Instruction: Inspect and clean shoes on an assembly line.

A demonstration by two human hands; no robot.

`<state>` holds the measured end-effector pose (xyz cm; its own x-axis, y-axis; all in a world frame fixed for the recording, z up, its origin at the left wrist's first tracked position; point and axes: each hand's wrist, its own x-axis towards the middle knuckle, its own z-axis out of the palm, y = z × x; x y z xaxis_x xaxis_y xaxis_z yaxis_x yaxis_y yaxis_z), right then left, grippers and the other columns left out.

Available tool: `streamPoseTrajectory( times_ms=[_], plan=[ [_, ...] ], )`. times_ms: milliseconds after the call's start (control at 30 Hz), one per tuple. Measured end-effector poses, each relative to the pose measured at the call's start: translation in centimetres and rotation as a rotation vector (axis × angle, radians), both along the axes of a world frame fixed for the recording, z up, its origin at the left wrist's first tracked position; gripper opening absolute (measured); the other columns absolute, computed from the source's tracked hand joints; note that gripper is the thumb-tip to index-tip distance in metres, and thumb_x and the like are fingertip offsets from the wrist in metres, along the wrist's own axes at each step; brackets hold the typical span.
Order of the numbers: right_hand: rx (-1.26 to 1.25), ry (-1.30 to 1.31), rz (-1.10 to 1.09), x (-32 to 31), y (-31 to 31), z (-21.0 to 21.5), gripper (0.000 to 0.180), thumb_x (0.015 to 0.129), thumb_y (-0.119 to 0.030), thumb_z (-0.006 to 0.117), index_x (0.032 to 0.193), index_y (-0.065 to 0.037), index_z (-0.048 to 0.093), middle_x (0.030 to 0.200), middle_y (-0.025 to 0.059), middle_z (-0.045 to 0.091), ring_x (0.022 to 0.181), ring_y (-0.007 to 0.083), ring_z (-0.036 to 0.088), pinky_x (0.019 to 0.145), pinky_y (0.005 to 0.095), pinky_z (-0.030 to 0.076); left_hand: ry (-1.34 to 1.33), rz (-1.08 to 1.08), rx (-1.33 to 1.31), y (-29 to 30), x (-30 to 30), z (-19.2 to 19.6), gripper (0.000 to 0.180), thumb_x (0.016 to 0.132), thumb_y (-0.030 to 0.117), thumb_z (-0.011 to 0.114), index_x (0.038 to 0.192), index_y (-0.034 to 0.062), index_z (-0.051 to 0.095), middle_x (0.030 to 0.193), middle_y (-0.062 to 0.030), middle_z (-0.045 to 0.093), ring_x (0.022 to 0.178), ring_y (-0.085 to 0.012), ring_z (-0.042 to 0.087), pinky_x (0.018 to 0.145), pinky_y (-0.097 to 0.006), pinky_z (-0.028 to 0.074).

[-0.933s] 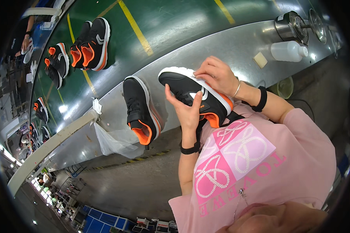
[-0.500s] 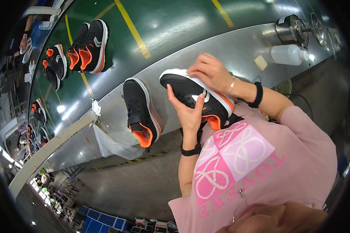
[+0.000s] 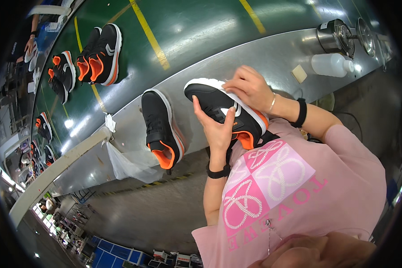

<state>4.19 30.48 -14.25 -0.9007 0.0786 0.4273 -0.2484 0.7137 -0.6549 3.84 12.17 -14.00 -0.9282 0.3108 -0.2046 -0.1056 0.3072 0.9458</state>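
A black sneaker [image 3: 207, 100] with an orange lining and white sole is held up in front of my chest, its toe pointing away to the left. My left hand [image 3: 216, 129] grips it across the upper, thumb and fingers on either side. Against the white sole edge, my right hand [image 3: 248, 89] has its fingers pinched together; whether something small sits between them is hidden. The matching sneaker [image 3: 158, 127] stands to the left on the metal ledge, its orange opening towards me.
Beyond the metal ledge [image 3: 272, 58] runs a green belt [image 3: 201, 27] with yellow lines, carrying several more sneakers [image 3: 105, 56]. At right are a white bottle [image 3: 330, 64], a metal canister [image 3: 332, 36] and a cream-coloured pad [image 3: 299, 73]. A clear plastic bag [image 3: 129, 163] hangs by a pale bar [image 3: 60, 172].
My right hand has slid along the white sole edge, away from the toe and slightly to the right. My left hand and the held sneaker stay nearly in place.
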Motion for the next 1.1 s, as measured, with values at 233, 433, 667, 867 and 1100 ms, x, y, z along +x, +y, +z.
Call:
streamPoseTrajectory(
  times_ms=[233,433,667,867,1100],
  plan=[
    [-0.020,0.055,-0.048,-3.1,-1.2,-0.2,0.010,0.078,-0.008,0.076,0.087,-0.009,0.071,0.077,0.0060,0.053,0.075,0.0246,0.055,0.068,0.0366,0.045,-0.013,0.005,-0.006,0.2,0.0,-0.1,0.098,0.084,0.016,0.077,0.155,-0.0023,0.011,0.152,-0.0244,0.026,0.138,-0.0305,0.033,0.116,-0.039,0.026],
    [0.046,0.024,-0.026,0.1,-0.1,-0.4,0.011,0.079,-0.008,0.074,0.089,-0.009,0.072,0.077,0.0060,0.053,0.076,0.0250,0.055,0.068,0.0369,0.045,-0.022,0.008,-0.004,0.4,0.2,0.1,0.102,0.081,0.018,0.079,0.155,-0.0029,0.011,0.154,-0.0292,0.025,0.144,-0.0389,0.029,0.118,-0.045,0.025],
    [-0.040,0.038,-0.056,-2.7,-1.1,-0.6,0.014,0.079,-0.010,0.075,0.092,-0.010,0.074,0.078,0.0058,0.052,0.075,0.0251,0.054,0.070,0.0373,0.045,-0.029,0.010,0.022,0.4,0.0,-0.1,0.100,0.083,0.017,0.078,0.155,-0.0023,0.011,0.152,-0.0271,0.026,0.140,-0.0346,0.032,0.116,-0.042,0.026],
    [-0.022,-0.009,-0.020,0.9,0.3,-1.1,0.011,0.079,-0.010,0.075,0.090,-0.010,0.073,0.078,0.0050,0.052,0.076,0.0247,0.054,0.070,0.0369,0.044,-0.026,0.016,0.025,0.6,0.3,-0.1,0.101,0.081,0.017,0.078,0.155,-0.0032,0.012,0.153,-0.0281,0.026,0.143,-0.0367,0.030,0.118,-0.043,0.024],
    [-0.033,0.072,-0.054,-3.3,-1.0,-1.3,0.007,0.081,-0.013,0.074,0.088,-0.012,0.073,0.078,0.0046,0.051,0.076,0.0234,0.054,0.072,0.0362,0.043,-0.068,0.032,0.066,0.7,0.2,-0.4,0.100,0.083,0.017,0.078,0.155,-0.0032,0.011,0.153,-0.0282,0.025,0.143,-0.0357,0.029,0.118,-0.043,0.024]
  ],
)
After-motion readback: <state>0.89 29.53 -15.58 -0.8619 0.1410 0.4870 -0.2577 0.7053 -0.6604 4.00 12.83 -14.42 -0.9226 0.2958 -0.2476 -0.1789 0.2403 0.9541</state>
